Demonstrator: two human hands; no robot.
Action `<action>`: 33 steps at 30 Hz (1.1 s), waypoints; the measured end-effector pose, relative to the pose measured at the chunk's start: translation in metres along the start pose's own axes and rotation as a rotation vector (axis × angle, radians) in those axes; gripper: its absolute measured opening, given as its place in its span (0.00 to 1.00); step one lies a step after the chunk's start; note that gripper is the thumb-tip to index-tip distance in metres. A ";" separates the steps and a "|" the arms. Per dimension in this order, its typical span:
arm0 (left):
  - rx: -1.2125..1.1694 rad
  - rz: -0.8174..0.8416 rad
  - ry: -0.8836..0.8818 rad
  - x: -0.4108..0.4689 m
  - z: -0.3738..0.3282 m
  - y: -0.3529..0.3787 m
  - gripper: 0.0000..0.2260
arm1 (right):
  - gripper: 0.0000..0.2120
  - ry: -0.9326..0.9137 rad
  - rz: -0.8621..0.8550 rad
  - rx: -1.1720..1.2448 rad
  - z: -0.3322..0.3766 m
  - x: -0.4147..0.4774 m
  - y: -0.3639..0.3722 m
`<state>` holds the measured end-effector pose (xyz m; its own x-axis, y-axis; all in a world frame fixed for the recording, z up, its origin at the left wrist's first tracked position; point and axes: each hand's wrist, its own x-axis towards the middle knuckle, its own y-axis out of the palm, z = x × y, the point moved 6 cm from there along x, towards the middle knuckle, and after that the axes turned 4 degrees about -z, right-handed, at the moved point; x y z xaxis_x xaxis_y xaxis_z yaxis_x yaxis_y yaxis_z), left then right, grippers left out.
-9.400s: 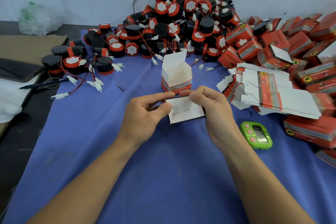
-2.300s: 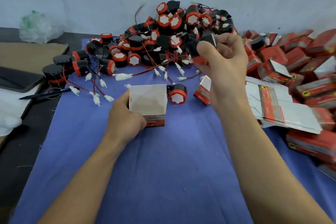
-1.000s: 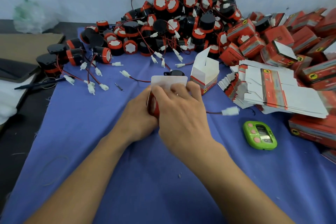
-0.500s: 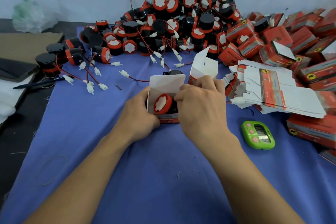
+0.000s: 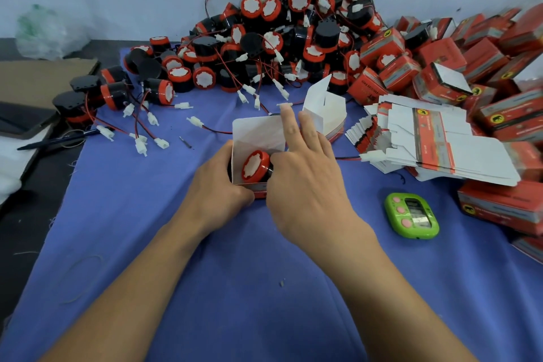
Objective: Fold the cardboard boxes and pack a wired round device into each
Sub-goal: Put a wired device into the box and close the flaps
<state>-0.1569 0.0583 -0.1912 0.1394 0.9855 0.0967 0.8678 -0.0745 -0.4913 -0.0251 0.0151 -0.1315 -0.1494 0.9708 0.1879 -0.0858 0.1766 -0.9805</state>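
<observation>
An open red-and-white cardboard box (image 5: 258, 138) lies on the blue cloth with its white flap raised. A red-faced black round device (image 5: 255, 167) sits inside its mouth. My left hand (image 5: 220, 188) grips the box's left and near side. My right hand (image 5: 305, 179) is at the box's right side, thumb against the device, index and middle fingers straight over the flap edge. The device's wire runs right from under my right hand to a white connector (image 5: 370, 156) lying outside the box.
A second folded open box (image 5: 324, 114) stands just behind. Flat unfolded boxes (image 5: 440, 147) are stacked at right, closed red boxes (image 5: 476, 67) beyond them. A heap of wired devices (image 5: 279, 38) fills the back. A green timer (image 5: 412, 216) lies right; a pen (image 5: 58, 140) left.
The device has gone from my right hand into the box held by my left hand. My right fingers have lifted and straightened, uncovering the device's red face.
</observation>
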 end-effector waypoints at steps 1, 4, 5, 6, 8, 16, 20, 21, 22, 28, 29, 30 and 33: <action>0.000 -0.005 -0.001 0.000 0.000 0.000 0.27 | 0.08 0.009 -0.020 0.040 -0.002 0.002 0.000; 0.020 -0.017 -0.006 -0.001 0.000 0.000 0.27 | 0.10 0.123 -0.087 0.137 -0.013 0.005 0.005; 0.033 -0.018 -0.008 -0.001 0.000 0.001 0.28 | 0.13 0.160 -0.095 0.137 -0.017 0.005 0.008; 0.041 -0.016 -0.012 -0.001 0.000 0.001 0.29 | 0.16 0.178 -0.102 0.128 -0.020 0.005 0.011; 0.046 -0.012 -0.019 0.000 -0.001 0.001 0.31 | 0.13 0.154 -0.160 0.144 -0.024 0.006 0.011; -0.002 0.030 -0.009 0.000 0.000 0.002 0.30 | 0.13 0.107 -0.150 0.263 -0.030 0.009 0.016; -0.186 0.028 -0.042 0.001 0.000 0.004 0.25 | 0.14 -0.028 -0.068 0.227 -0.016 0.004 0.020; -0.164 -0.008 -0.051 0.002 0.000 0.004 0.24 | 0.14 -0.031 -0.060 0.232 -0.014 0.002 0.020; -0.137 -0.046 -0.055 0.003 0.001 0.003 0.24 | 0.14 -0.025 -0.063 0.255 -0.014 0.001 0.019; -0.026 -0.245 -0.094 0.004 0.005 -0.002 0.13 | 0.09 0.266 -0.112 0.322 -0.060 -0.004 -0.014; -0.016 -0.258 -0.082 0.004 0.005 -0.003 0.13 | 0.08 0.284 -0.078 0.371 -0.066 -0.003 -0.015; -0.009 -0.268 -0.073 0.004 0.005 -0.003 0.13 | 0.08 0.296 -0.071 0.456 -0.069 -0.002 -0.015; -0.005 -0.279 -0.063 0.003 0.006 -0.003 0.12 | 0.09 0.269 -0.131 0.694 -0.062 -0.002 -0.020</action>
<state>-0.1615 0.0627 -0.1950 -0.1344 0.9756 0.1737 0.8709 0.2000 -0.4490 0.0378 0.0202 -0.1157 0.1421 0.9709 0.1928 -0.7000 0.2362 -0.6739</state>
